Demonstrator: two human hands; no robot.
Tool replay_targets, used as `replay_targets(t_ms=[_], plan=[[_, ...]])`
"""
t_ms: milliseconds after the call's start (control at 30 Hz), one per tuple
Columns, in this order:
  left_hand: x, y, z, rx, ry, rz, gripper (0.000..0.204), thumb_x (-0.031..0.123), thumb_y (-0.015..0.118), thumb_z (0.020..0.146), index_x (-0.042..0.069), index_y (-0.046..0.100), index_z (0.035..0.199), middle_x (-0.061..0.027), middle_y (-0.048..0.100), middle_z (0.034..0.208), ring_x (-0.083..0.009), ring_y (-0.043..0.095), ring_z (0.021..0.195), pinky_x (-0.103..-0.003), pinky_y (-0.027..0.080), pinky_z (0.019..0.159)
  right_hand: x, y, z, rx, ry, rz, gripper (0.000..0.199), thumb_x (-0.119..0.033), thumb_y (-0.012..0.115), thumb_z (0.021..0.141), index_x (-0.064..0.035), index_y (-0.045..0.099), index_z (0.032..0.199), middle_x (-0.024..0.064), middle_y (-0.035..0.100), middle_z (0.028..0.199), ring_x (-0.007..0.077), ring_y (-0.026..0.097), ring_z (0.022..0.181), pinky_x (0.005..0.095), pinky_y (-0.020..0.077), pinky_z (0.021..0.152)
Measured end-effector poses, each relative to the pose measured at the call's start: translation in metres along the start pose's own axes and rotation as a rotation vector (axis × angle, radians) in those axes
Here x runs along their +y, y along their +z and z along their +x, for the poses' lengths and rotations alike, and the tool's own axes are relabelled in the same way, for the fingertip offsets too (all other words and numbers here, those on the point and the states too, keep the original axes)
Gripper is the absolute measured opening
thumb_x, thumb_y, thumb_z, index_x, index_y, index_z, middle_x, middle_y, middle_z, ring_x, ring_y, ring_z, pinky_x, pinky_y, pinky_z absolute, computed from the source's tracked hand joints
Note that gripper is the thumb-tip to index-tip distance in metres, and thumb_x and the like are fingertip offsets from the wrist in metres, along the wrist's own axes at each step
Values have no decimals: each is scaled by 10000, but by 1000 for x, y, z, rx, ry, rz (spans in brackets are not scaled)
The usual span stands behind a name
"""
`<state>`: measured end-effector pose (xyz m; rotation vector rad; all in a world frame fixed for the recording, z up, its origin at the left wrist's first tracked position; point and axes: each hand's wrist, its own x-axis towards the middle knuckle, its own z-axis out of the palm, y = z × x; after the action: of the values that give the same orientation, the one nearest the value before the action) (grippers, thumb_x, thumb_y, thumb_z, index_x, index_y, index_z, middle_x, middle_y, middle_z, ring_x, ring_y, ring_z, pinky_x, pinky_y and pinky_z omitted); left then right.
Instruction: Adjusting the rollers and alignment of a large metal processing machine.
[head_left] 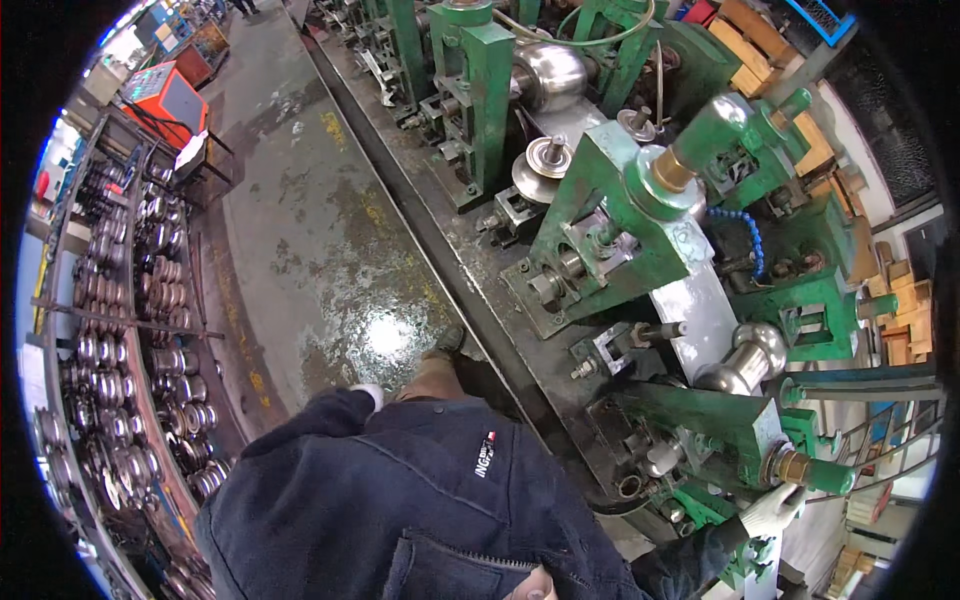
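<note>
My right hand (770,512), in a white glove, is at the lower right. Its fingers look stretched out against the underside of a green cylinder (830,476) with a brass collar (790,466), on a green machine stand (725,425). Whether they press on it I cannot tell. Only a bit of my left hand (371,394), also white-gloved, shows past my dark sleeve, low beside my leg; its fingers are hidden. Shiny metal rollers (745,358) sit by the nearest stand, with a pale metal strip (690,315) running between the stands.
More green stands (600,215) line the machine bed on the right. A narrow channel (400,190) runs along its edge beside the wet, stained floor (310,230). Racks of metal rolls (110,350) stand at the left, an orange cabinet (165,105) beyond. Wooden crates (905,310) are far right.
</note>
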<state>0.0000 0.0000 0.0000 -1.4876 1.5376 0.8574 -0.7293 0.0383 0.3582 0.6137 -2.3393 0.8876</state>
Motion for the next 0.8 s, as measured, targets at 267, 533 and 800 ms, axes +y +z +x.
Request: replay_targets(t_ms=[267, 533, 800], plan=[[-71, -183, 136, 453, 258, -87, 426, 458, 632, 811, 96, 763, 992, -198, 729, 911, -376, 705, 871, -470, 544, 818, -97, -53, -105, 201, 259, 346, 391, -224, 628, 999, 38, 622, 1289, 192, 668, 1257, 230, 672, 1094, 297, 527, 995], [-68, -329, 119, 504, 376, -514, 547, 582, 594, 867, 98, 750, 1072, -222, 723, 934, -379, 702, 915, -469, 546, 826, -214, 39, -306, -540, 191, 229, 341, -263, 657, 976, 46, 714, 1110, 181, 747, 1005, 216, 681, 892, 322, 526, 862], [-77, -536, 105, 1105, 474, -991, 711, 556, 630, 902, -19, 582, 1316, -285, 636, 1254, -380, 612, 1211, -404, 475, 1028, -244, 74, -365, -854, 285, 297, 327, -233, 657, 979, 85, 701, 1044, 114, 732, 893, 126, 640, 776, 282, 533, 721]])
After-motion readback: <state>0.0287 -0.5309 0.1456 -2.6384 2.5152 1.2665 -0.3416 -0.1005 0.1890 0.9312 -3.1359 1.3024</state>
